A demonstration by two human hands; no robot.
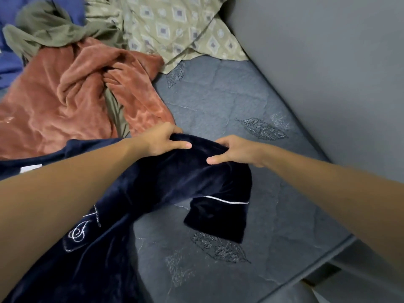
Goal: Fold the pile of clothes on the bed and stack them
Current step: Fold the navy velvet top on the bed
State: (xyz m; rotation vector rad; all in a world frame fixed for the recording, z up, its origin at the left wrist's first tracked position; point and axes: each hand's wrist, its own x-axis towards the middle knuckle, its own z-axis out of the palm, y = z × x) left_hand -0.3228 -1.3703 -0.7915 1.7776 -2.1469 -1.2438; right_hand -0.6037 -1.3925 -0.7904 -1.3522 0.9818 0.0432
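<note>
Both hands were closed on 1 navy velvet garment (pixel 166 184), lifted a bit above the bed (pixel 218 101). The left hand (pixel 162 139) pinched the top edge, thumb on the near side and fingers curled behind; the right hand (pixel 235 150) gripped the same edge just beside it, in the same way. A sleeve with white piping (pixel 218 215) hung down from the grip and its cuff touched the mattress. The rest of the garment trailed to the lower left, under the left arm.

The pile waited behind: a rust fleece piece (pixel 65 101), an olive cloth (pixel 50 29), a patterned fabric (pixel 175 29) and smth blue (pixel 8 60) at the edge.

Risks, in my judgement: velvet is slippery, so the fold may slide open. The hanging sleeve may bunch underneath. The trailing part may drag the rust piece, bc they lie very near.
</note>
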